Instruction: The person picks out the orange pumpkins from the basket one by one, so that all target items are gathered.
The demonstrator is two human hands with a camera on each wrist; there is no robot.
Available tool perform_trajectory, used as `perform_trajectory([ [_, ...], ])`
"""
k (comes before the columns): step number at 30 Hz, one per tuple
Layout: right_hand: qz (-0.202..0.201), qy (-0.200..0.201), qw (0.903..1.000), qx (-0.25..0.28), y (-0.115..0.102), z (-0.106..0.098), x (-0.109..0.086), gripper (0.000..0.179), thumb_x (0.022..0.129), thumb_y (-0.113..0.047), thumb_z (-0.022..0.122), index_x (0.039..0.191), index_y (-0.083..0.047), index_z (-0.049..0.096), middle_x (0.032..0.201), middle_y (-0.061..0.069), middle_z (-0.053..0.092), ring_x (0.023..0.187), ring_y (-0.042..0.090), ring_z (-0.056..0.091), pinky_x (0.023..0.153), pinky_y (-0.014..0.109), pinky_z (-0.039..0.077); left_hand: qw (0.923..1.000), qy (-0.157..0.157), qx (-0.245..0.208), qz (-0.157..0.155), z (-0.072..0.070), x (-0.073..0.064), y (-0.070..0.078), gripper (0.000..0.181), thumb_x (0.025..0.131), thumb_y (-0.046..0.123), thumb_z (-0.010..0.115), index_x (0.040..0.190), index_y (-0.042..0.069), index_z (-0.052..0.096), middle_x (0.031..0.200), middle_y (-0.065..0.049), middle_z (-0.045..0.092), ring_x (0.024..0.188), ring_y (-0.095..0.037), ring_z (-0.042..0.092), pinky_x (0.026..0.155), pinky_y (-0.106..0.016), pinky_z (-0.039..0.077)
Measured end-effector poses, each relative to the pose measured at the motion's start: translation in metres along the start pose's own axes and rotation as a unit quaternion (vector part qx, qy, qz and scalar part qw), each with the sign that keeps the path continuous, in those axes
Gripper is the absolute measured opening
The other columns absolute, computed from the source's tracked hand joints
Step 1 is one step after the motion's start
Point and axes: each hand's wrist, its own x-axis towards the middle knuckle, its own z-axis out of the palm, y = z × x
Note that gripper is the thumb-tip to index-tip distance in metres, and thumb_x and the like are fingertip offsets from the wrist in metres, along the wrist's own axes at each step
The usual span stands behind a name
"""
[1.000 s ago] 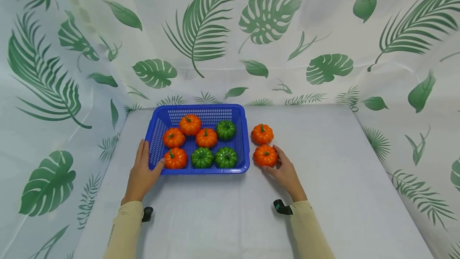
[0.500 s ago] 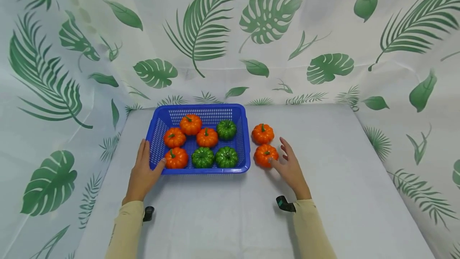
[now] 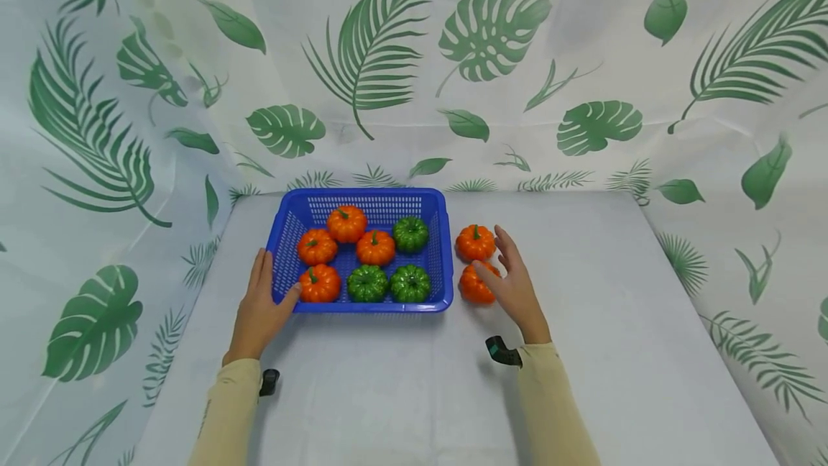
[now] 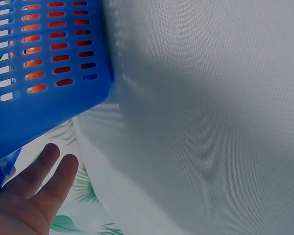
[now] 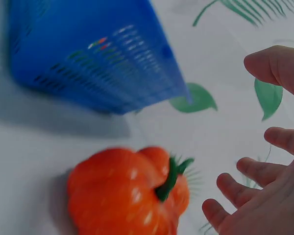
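Note:
A blue plastic basket (image 3: 370,306) holds several small orange pumpkins (image 3: 320,283) and 3 green pumpkins (image 3: 410,284). At its front left corner rests my left hand (image 3: 261,311), thumb by the front rim and straight fingers along the outer left side; the left wrist view shows two extended fingers (image 4: 59,183) beside the basket wall. My right hand (image 3: 514,286) hovers with spread fingers over the nearer of two orange pumpkins right of the basket, partly covering that front pumpkin (image 3: 475,288). The farther pumpkin (image 3: 475,243) lies just beyond my thumb. Nothing is between the right fingers.
A white cloth covers the table (image 3: 388,394). Behind and beside it hangs a white curtain (image 3: 401,142) printed with green leaves. Both wrists carry small black cameras (image 3: 502,351).
My right hand has released the front right pumpkin, lifted away with fingers spreading, then moved forward over it towards the farther one. My left hand stays at the basket corner.

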Motion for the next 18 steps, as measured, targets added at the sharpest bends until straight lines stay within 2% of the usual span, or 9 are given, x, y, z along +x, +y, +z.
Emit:
perform_trajectory([
  [6, -0.003, -0.003, 0.9994, 0.034, -0.019, 0.01, 0.011, 0.083, 0.104, -0.03, 0.07, 0.171, -0.014, 0.025, 0.174, 0.013, 0.03, 0.158, 0.039, 0.03, 0.124, 0.067, 0.024, 1.0, 0.001, -0.004, 0.0, 0.0, 0.0, 0.001, 0.094, 0.107, 0.046, 0.058, 0.173, 0.008, 0.003, 0.18, -0.009, -0.005, 0.156, -0.054, 0.023, 0.12, -0.07, 0.025],
  [13, -0.028, -0.02, 0.9968, 0.072, -0.036, 0.025, 0.029, 0.081, 0.104, -0.031, 0.069, 0.171, -0.015, 0.027, 0.173, 0.011, 0.031, 0.158, 0.035, 0.03, 0.126, 0.063, 0.024, 1.0, 0.005, -0.002, 0.005, 0.001, -0.001, 0.0, 0.094, 0.107, 0.046, 0.059, 0.173, 0.008, 0.004, 0.18, -0.009, -0.003, 0.156, -0.053, 0.024, 0.121, -0.07, 0.026],
  [18, -0.051, -0.034, 0.9937, 0.094, -0.048, 0.037, 0.043, 0.083, 0.102, -0.03, 0.071, 0.17, -0.011, 0.026, 0.173, 0.014, 0.03, 0.158, 0.035, 0.031, 0.128, 0.058, 0.024, 1.0, 0.006, -0.005, 0.006, 0.0, 0.0, 0.001, 0.094, 0.107, 0.045, 0.06, 0.173, 0.008, 0.004, 0.18, -0.009, -0.003, 0.157, -0.052, 0.023, 0.121, -0.07, 0.025],
])
